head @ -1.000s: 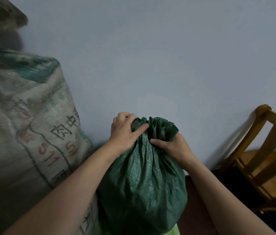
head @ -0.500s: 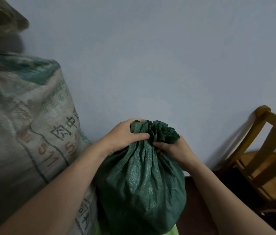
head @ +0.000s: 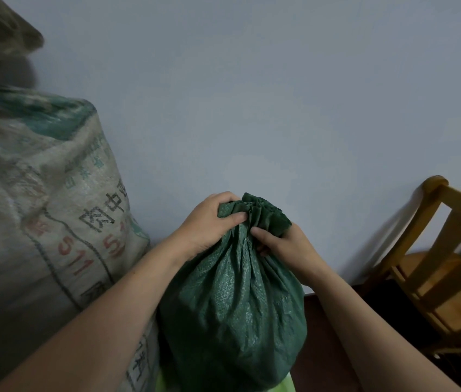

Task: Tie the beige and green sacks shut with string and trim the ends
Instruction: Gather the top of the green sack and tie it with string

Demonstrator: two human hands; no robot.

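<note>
Both bare forearms reach in from the near edge and converge toward the far middle. Left grip (head: pixel 209 223) curled over the gathered neck of the green sack (head: pixel 235 306), thumb pressed across its front. Right grip (head: pixel 283 247) just right, pinching the same neck, thumb pointing left.

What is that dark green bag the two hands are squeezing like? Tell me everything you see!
The dark green woven plastic sack stands upright, full and rounded. Its slightly shiny cloth is creased in long folds that run up to a bunched, ruffled mouth. The left hand grips the gathered neck from one side, and the right hand pinches it from the other. No string shows on it. It sits just right of the big beige printed woven sack.
</note>
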